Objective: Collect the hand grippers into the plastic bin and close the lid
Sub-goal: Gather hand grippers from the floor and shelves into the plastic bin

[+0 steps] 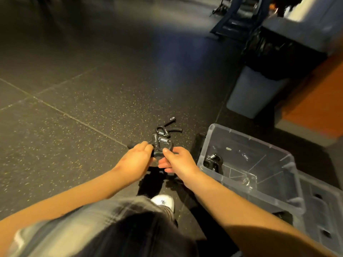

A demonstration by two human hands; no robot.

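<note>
We see left hand (138, 158), right hand (179, 161) both gripping hand grippers (163, 140) on floor (89, 93), beside plastic bin (246, 135).

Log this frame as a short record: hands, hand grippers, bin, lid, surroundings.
left hand: grips a handle of the hand grippers piled on the floor
right hand: thumb on top of the same pile, fingers curled under
hand grippers: black, tangled cluster, left of the bin
plastic bin: clear, open, holds one gripper by its left wall
lid: off, lying beside the bin
surroundings: speckled dark floor; grey trash can with black bag beyond the bin
</note>
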